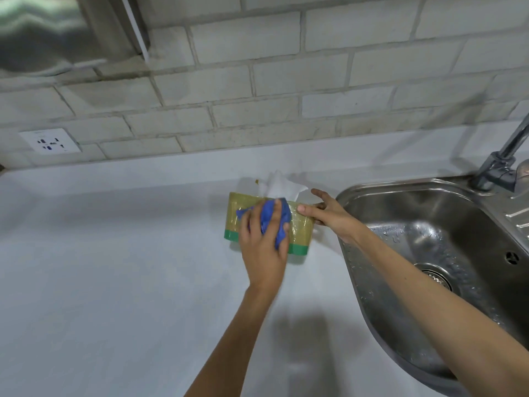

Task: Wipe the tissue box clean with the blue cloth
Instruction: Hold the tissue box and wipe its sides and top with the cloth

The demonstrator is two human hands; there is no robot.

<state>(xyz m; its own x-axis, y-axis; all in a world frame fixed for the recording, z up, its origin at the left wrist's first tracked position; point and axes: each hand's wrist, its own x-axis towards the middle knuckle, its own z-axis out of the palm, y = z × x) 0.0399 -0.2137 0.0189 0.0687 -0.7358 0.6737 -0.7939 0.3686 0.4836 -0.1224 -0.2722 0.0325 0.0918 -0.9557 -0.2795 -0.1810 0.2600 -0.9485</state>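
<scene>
A yellow-green tissue box [301,230] with a green band along its lower edge stands on the white counter, a white tissue [279,186] sticking out of its top. My left hand [262,250] presses a bunched blue cloth [270,217] against the box's near face and covers the middle of it. My right hand [329,209] grips the box's right end, thumb on the front and fingers around the back.
A wet stainless steel sink [429,253] lies right of the box, with a chrome tap [503,161] at its back corner. A brick-tiled wall stands behind, with a white socket [49,140] at the left. White counter [114,267] spreads to the left and front.
</scene>
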